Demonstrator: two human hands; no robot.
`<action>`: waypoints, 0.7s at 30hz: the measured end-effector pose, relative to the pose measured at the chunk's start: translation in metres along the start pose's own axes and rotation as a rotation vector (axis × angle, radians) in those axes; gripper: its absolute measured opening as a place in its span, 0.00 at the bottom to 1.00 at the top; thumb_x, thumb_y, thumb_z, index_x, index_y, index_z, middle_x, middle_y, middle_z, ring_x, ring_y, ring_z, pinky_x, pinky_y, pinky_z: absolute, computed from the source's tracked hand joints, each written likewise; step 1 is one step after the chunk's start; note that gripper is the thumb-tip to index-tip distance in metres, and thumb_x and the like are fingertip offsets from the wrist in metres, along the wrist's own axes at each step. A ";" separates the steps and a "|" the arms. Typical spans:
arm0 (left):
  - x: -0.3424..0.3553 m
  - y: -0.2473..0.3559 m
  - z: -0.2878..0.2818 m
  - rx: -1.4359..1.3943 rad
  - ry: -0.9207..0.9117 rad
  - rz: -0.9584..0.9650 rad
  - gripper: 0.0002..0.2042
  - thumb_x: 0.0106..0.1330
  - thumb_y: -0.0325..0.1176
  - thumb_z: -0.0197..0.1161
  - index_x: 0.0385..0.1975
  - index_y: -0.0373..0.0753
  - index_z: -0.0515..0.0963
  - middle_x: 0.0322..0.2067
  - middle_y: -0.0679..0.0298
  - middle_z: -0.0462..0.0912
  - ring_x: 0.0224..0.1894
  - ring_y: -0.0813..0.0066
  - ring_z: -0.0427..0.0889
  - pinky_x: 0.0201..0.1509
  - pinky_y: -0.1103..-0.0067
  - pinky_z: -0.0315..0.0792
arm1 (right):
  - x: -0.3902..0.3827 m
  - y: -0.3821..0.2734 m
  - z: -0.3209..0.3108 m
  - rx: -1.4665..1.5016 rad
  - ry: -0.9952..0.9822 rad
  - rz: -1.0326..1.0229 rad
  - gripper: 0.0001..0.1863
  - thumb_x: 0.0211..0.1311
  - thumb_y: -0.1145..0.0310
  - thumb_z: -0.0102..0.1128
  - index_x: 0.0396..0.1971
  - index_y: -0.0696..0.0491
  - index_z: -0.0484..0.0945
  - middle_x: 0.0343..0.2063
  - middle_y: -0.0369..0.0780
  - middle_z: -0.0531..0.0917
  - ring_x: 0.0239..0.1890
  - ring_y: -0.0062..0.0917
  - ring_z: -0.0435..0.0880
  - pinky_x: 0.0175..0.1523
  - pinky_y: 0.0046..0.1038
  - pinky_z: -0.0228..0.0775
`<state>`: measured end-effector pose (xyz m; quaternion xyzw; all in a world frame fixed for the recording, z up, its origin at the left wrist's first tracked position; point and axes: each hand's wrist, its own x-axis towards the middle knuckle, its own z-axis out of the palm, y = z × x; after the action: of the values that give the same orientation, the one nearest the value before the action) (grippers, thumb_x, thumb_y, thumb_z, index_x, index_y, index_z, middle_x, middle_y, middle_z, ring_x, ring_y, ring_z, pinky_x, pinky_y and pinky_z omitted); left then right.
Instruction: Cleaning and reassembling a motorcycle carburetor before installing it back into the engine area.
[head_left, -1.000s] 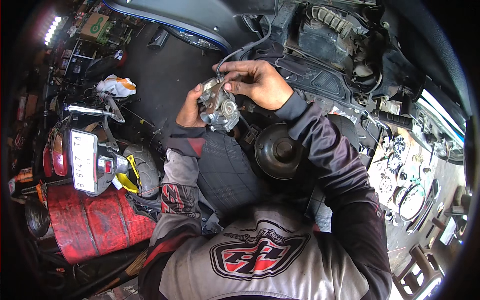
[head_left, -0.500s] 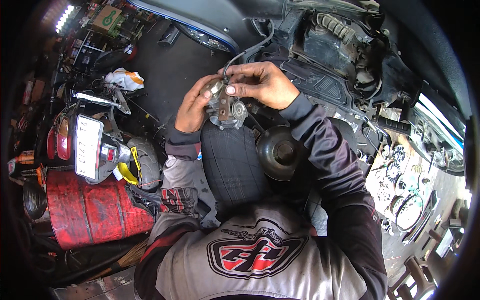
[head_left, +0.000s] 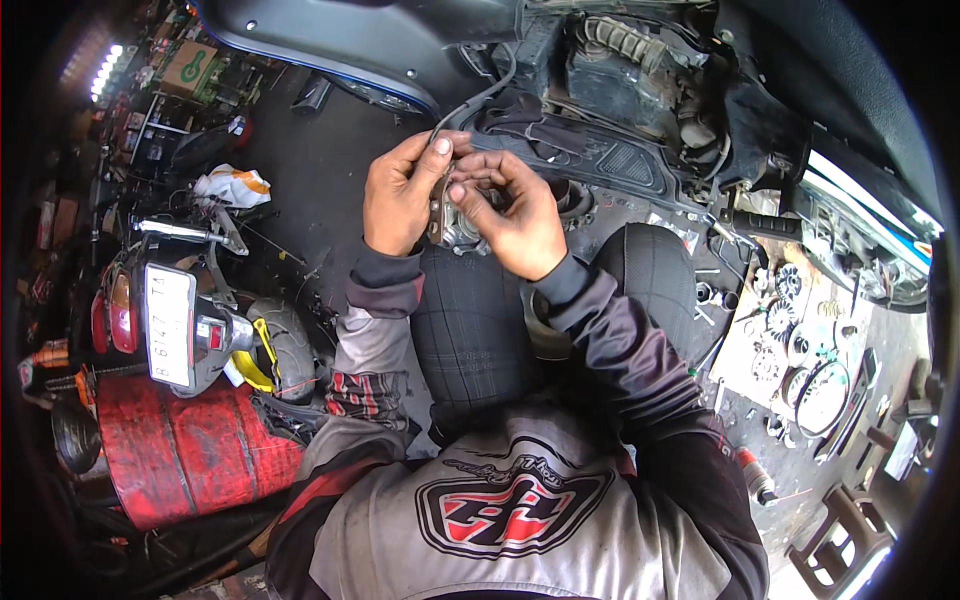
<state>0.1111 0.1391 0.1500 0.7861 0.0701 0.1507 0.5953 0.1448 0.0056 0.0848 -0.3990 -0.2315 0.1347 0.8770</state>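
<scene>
A metal carburetor (head_left: pixel 462 237) with a flat bracket on its side is held up between my hands, just above my left knee. My left hand (head_left: pixel 398 200) is closed, its thumb and fingers pinching the black cable (head_left: pixel 486 94) where it meets the top of the carburetor. That cable runs up to the scooter. My right hand (head_left: pixel 520 222) curls around the carburetor's right side, thumb and fingertips bent against it. Much of the carburetor and the cable's end is hidden behind my fingers.
Ahead stands the scooter with its footboard (head_left: pixel 628 168) and ribbed hose (head_left: pixel 625 38). At left are a red drum (head_left: pixel 200 440) and a motorcycle tail with a plate (head_left: pixel 170 325). Loose parts lie on a pale sheet (head_left: pixel 750 345) at right, near a brown stool (head_left: pixel 840 535).
My left hand has shifted from the carburetor's body up to the cable. My right hand has left the cable and come down onto the carburetor. The view has shifted slightly.
</scene>
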 end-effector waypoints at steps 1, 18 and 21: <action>0.000 0.000 0.000 0.033 -0.009 0.032 0.15 0.75 0.38 0.59 0.45 0.30 0.83 0.38 0.61 0.87 0.40 0.78 0.83 0.44 0.81 0.77 | -0.002 0.000 -0.005 -0.283 -0.004 -0.161 0.15 0.58 0.80 0.68 0.45 0.59 0.77 0.39 0.40 0.86 0.43 0.21 0.87 0.52 0.22 0.75; -0.015 0.008 0.014 0.027 -0.001 -0.026 0.17 0.77 0.39 0.56 0.45 0.29 0.83 0.45 0.55 0.85 0.44 0.75 0.83 0.49 0.80 0.75 | -0.002 0.007 -0.017 -0.529 0.141 -0.220 0.10 0.53 0.73 0.74 0.35 0.58 0.84 0.41 0.41 0.86 0.46 0.31 0.85 0.52 0.30 0.74; -0.014 0.005 0.010 0.047 -0.004 0.008 0.16 0.76 0.38 0.57 0.44 0.29 0.83 0.47 0.52 0.85 0.47 0.72 0.83 0.54 0.78 0.74 | -0.002 0.006 -0.018 -0.497 0.102 -0.216 0.10 0.53 0.73 0.74 0.35 0.57 0.86 0.41 0.40 0.85 0.45 0.32 0.84 0.52 0.31 0.74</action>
<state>0.1003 0.1239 0.1502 0.8004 0.0692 0.1496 0.5763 0.1523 -0.0033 0.0691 -0.5814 -0.2540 -0.0410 0.7719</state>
